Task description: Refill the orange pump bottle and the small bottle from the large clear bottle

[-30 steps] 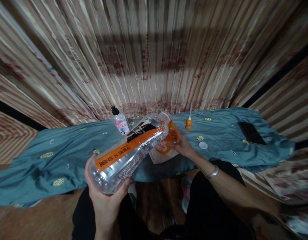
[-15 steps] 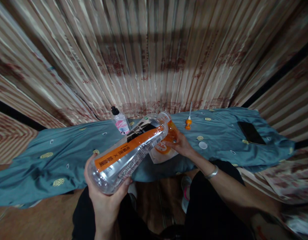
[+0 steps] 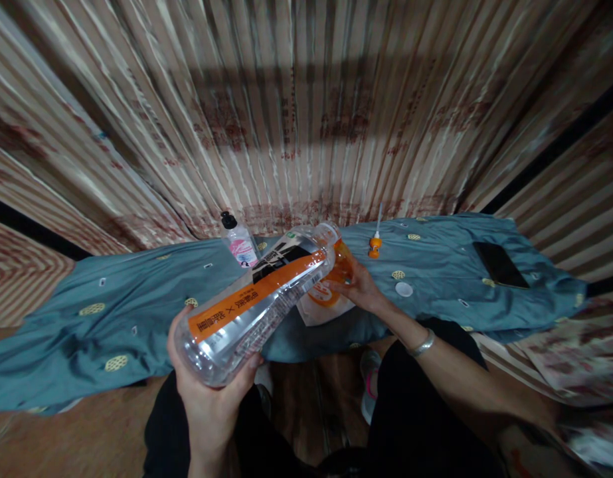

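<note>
Bottle (image 3: 254, 299): tilted, left hand (image 3: 209, 398) gripping base
Orange container (image 3: 341, 261): right hand (image 3: 360, 285) wrapped around it
Change: none visible; hold stays steady

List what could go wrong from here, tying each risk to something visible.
The large clear bottle is tilted, so any liquid might spill onto the cloth. The left hand holds only its base, so the neck could wobble. In view, the neck overlaps the orange container in the right hand and might knock it.

Clear, glossy plastic in the large bottle (image 3: 259, 305); wrinkled, matt fabric in the cloth (image 3: 151, 292); shiny, seemingly metal in this dimness, the bracelet (image 3: 424, 344).
</note>
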Available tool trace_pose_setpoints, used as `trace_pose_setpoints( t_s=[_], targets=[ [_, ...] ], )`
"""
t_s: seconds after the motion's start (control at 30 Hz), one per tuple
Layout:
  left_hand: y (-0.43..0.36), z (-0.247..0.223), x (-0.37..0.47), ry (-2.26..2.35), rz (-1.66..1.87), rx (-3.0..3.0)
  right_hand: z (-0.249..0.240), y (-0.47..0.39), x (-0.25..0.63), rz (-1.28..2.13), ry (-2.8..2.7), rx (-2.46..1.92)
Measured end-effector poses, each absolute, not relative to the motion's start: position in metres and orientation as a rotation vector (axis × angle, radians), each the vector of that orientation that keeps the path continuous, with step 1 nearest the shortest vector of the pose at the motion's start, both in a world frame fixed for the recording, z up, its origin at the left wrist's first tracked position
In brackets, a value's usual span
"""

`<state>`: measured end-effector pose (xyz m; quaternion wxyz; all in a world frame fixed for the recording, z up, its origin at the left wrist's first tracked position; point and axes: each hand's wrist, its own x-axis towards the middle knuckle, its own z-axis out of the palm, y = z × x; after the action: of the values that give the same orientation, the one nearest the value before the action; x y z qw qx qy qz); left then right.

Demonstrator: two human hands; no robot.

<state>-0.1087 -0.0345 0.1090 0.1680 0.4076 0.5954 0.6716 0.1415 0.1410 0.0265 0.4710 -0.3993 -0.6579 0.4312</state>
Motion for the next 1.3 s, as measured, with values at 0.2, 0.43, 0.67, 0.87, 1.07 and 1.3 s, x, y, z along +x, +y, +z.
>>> trace_pose_setpoints(
  t_s=[0.2,0.43,0.67,0.87,1.07,1.3],
  targets=[
    [-0.0341,0.1081,-0.1093,1.713,1.915,1.206,0.026,0.1417,0.1423,1.05,-1.611,-0.959],
    [-0.0362,0.1061,-0.1117,1.702,1.906,1.228,0.024,0.142,0.1408,1.064,-1.587,-0.957],
    [-0.0349,0.1086,-0.11,1.724,1.891,1.171,0.0266,0.1417,0.1413,1.053,-1.592,-0.949],
    [-0.0354,0.1121,-0.1073,1.741,1.908,1.221,0.0232,0.1428,0.1415,1.052,-1.613,-0.951],
    [-0.0353,0.1072,-0.1094,1.699,1.91,1.184,0.0247,0.1421,0.1419,1.07,-1.598,-0.959],
    [-0.0354,0.1062,-0.1105,1.741,1.904,1.209,0.0246,0.1424,0.1421,1.067,-1.576,-0.948]
  ],
)
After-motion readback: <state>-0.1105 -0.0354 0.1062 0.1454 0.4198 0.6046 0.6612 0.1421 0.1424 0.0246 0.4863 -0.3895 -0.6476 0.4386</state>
